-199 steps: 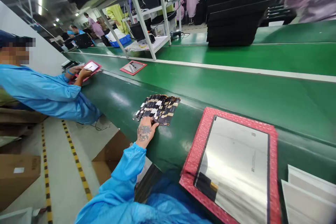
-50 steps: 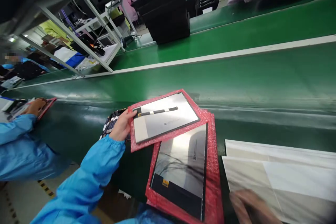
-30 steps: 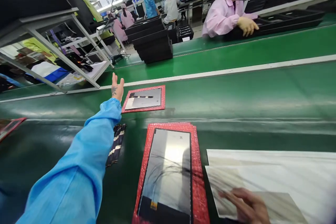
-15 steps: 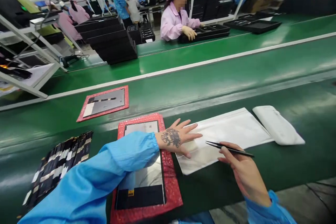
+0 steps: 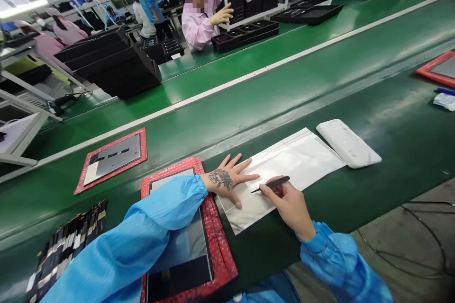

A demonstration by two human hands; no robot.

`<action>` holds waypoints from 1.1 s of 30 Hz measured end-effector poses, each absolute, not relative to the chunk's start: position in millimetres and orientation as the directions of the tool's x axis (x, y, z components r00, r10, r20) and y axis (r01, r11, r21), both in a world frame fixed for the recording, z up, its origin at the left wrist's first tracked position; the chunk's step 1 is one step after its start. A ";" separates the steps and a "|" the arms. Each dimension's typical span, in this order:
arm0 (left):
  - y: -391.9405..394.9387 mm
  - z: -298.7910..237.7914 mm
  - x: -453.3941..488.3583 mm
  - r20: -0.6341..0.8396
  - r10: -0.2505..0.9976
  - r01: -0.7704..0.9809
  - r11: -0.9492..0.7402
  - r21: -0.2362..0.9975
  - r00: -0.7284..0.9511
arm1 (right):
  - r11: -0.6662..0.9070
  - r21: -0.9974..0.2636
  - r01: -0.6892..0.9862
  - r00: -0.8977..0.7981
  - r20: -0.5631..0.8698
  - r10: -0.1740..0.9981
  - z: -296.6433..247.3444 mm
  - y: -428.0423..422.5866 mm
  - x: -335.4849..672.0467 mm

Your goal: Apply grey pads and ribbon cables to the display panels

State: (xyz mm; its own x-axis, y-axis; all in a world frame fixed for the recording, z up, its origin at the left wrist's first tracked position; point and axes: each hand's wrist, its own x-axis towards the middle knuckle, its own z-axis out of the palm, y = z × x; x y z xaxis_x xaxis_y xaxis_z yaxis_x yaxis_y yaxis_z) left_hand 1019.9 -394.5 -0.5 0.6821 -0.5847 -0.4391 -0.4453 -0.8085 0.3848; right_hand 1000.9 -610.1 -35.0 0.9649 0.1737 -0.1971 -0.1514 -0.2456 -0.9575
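On the bench (image 5: 263, 253), the white film sheet (image 5: 298, 163) lies under the left hand (image 5: 223, 181), whose fingers are spread wide over its left end. The right hand (image 5: 289, 206) pinches black tweezers (image 5: 279, 182), tips at that sheet. Left of the sheet are a display panel (image 5: 181, 246) on red bubble wrap (image 5: 218, 241) and, farther left, piled flex cables (image 5: 69, 248).

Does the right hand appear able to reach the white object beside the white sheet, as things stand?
Probably yes: only the flat white sheet and green table seem to lie between the right hand and the white object. However, the hand holds black tweezers, which may hinder grasping.
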 end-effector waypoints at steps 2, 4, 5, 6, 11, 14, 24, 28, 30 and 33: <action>-395.0 -0.1 1019.1 -0.435 -0.578 -0.436 -0.812 0.388 0.690 | -0.244 -0.958 -0.150 0.965 -0.196 0.176 -35.1 -610.1 1001.8; -395.4 0.1 1018.9 -0.435 -0.575 -0.432 -0.814 0.389 0.692 | -0.241 -0.959 -0.147 0.965 -0.193 0.179 -36.3 -610.7 1003.0; -395.6 0.1 1019.0 -0.436 -0.575 -0.432 -0.814 0.388 0.692 | -0.240 -0.960 -0.145 0.965 -0.190 0.179 -37.1 -611.0 1003.4; -395.8 0.1 1019.3 -0.437 -0.574 -0.432 -0.815 0.385 0.693 | -0.239 -0.961 -0.141 0.966 -0.186 0.178 -37.8 -611.2 1003.6; -396.8 1.1 1020.9 -0.484 -0.564 -0.442 -0.826 0.350 0.669 | -0.240 -0.964 -0.117 0.969 -0.164 0.183 -36.6 -610.8 1002.1; -397.1 1.5 1019.4 -0.469 -0.570 -0.443 -0.821 0.360 0.675 | -0.232 -0.966 -0.112 0.964 -0.162 0.210 -34.2 -610.9 1001.2; -395.1 -1.8 1018.8 -0.388 -0.580 -0.409 -0.800 0.440 0.716 | -0.177 -0.971 -0.163 0.955 -0.201 0.219 -42.1 -608.8 1004.7; -395.4 1.3 1022.1 -0.419 -0.575 -0.375 -0.800 0.468 0.703 | -0.134 -0.981 -0.144 0.959 -0.172 0.227 -39.9 -606.1 1003.3; -396.3 4.4 1024.7 -0.488 -0.547 -0.333 -0.824 0.459 0.680 | -0.127 -0.986 -0.111 0.961 -0.139 0.238 -36.2 -603.5 995.9; -396.4 6.2 1026.9 -0.537 -0.518 -0.302 -0.845 0.442 0.666 | -0.128 -0.991 -0.042 0.944 -0.081 0.321 -27.1 -598.4 972.3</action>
